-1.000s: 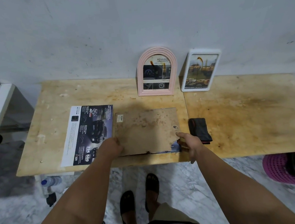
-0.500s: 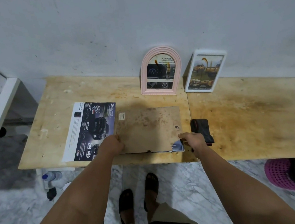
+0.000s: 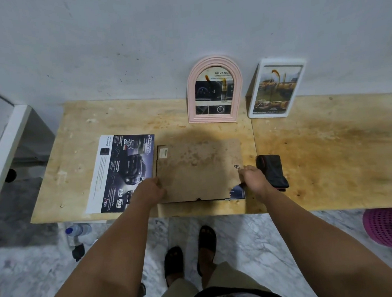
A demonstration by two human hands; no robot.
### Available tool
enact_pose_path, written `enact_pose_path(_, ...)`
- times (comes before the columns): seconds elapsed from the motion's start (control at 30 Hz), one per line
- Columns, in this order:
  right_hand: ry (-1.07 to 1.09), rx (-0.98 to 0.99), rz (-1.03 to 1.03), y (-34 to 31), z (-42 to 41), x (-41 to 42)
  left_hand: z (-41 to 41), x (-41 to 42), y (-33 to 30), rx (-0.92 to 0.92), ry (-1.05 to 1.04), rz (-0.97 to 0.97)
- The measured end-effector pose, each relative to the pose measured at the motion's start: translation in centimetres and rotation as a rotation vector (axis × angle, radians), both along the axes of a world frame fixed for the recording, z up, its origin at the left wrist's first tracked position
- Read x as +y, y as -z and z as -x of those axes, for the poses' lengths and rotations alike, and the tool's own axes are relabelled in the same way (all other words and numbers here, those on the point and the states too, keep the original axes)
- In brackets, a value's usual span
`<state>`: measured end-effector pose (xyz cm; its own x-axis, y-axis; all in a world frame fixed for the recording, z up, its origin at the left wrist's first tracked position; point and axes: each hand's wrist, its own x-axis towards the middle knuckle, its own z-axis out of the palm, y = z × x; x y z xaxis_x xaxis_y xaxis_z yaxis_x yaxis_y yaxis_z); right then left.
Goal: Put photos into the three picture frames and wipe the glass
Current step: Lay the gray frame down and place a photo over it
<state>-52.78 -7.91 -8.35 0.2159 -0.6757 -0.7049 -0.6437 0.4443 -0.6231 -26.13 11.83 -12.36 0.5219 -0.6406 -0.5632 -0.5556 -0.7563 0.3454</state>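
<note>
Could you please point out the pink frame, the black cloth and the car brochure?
pink frame [image 3: 192,97]: head view, left side of its arched rim
black cloth [image 3: 271,170]: head view, middle of the fold
car brochure [image 3: 121,170]: head view, centre of the printed page

A scuffed grey wall [image 3: 180,20] rises behind a stained plywood desk [image 3: 331,149], its top split by a seam. Below lies a marbled grey floor [image 3: 256,237]. White furniture [image 3: 0,149], possibly a cabinet, stands at left; a bottle [image 3: 78,229] and pink basket [image 3: 384,229] sit underneath.
</note>
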Motion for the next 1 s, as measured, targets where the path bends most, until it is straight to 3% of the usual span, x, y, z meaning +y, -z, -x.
enact_pose_path(0.13, -0.045, -0.026, -0.05, -0.5, 0.6, -0.8, -0.1, -0.3, 0.1, -0.012, -0.018, -0.008)
enact_pose_path(0.33, 0.02, -0.132, 0.096, -0.4, 1.1, 0.1, -0.3, -0.1, 0.4, -0.003, -0.034, -0.012)
enact_pose_path(0.57, 0.178, -0.3, -0.137, -0.7, -0.5, 1.2, -1.7, -0.3, 0.2, -0.002, 0.06, -0.048)
enact_pose_path(1.0, 0.46, -0.383, 0.142, -2.7, -2.5, 2.1, -2.9, -0.4, -0.9, 0.025, 0.159, -0.075)
